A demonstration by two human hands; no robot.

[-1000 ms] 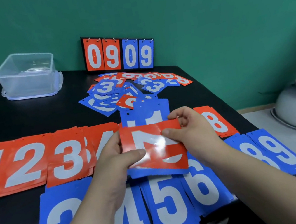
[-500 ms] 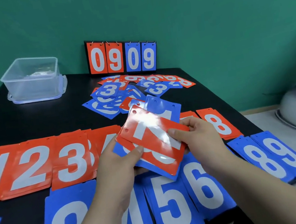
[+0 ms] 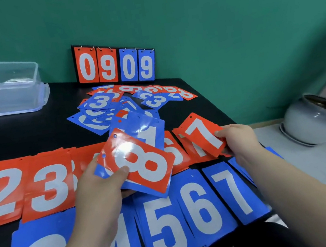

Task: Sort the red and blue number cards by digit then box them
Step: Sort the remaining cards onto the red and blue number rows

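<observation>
The left hand (image 3: pixel 95 189) grips a small fanned stack at its lower left edge, thumb flat across the face of the top card, the red 8 card (image 3: pixel 143 165), with the fingers curled underneath. A blue 1 card (image 3: pixel 149 134) sticks out behind it. The right hand (image 3: pixel 237 141) pinches the lower right corner of a red 7 card (image 3: pixel 202 134), holding it tilted just over the far right end of the red row (image 3: pixel 46 186). That row lies on the black table (image 3: pixel 20 133) with the blue row (image 3: pixel 166 229) nearer me, digits 3 to 7 showing. A loose pile of unsorted cards (image 3: pixel 112 107) sits beyond, in front of the flip scoreboard (image 3: pixel 115 64). The clear plastic box (image 3: pixel 5 88) stands at the far left, well apart from both hands.
</observation>
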